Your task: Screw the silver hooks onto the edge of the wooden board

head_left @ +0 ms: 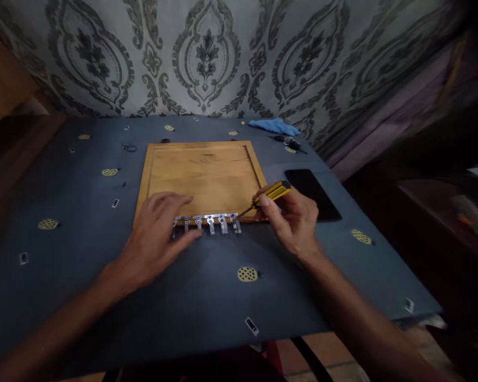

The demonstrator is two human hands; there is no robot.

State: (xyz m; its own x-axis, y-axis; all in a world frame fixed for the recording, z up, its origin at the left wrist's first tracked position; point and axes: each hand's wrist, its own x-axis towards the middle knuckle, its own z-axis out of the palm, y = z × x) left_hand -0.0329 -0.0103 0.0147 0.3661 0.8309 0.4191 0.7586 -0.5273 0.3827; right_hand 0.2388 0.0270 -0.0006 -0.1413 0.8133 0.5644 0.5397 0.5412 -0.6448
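A wooden panel with a raised frame lies flat on the table. Along its near edge runs a shiny metal hook rack with several prongs pointing toward me. My right hand grips a screwdriver with a yellow and black handle; its tip is at the right end of the rack. My left hand rests over the panel's near left corner, fingers apart, thumb close to the prongs. It covers the rack's left end.
The table has a dark patterned cloth. Right of the panel lies a black flat slab. Farther back are a blue cloth and a dark keyring. A small wire loop is at left. A patterned wall stands behind.
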